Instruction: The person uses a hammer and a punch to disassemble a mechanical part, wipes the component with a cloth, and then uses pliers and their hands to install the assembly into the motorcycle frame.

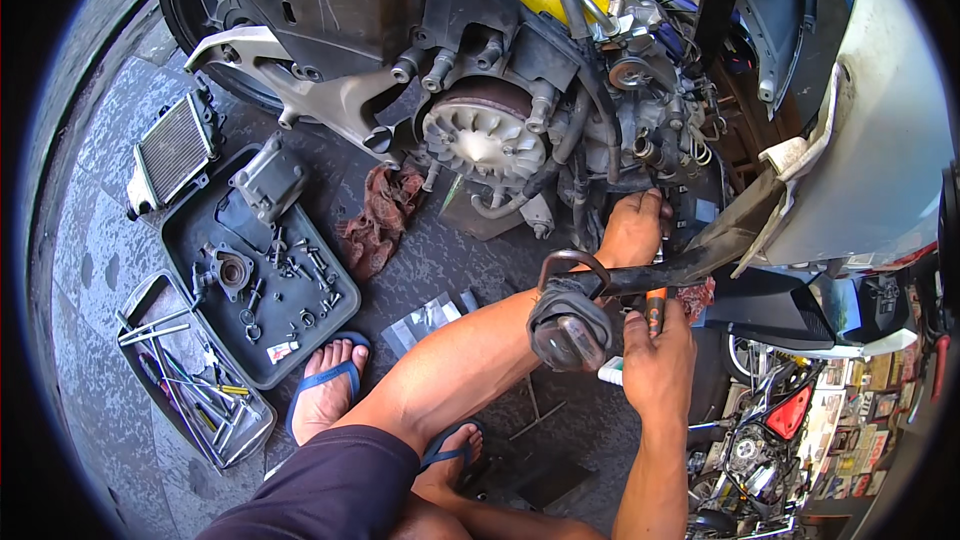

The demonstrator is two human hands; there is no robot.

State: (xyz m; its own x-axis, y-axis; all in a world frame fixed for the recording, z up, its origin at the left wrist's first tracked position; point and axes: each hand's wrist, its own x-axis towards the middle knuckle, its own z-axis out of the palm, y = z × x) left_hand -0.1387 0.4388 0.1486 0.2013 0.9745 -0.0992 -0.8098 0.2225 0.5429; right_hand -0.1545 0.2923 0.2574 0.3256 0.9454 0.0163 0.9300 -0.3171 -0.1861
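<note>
My left hand reaches under the engine of a partly stripped scooter. Its fingers are curled near the lower edge of the engine, and what they hold is hidden. Closer to me, my right hand is closed round a tool with an orange and black handle. The tool points up toward my left hand, and a frame bar passes across it, so its working end cannot be made out. A finned metal fan wheel shows on the engine's side. Below the bar hangs a dark rounded part with a rubber cover.
On the floor at left lie a black tray of bolts and engine parts, a tool case and a radiator. A reddish rag lies below the engine. White bodywork overhangs on the right. Another motorcycle stands behind.
</note>
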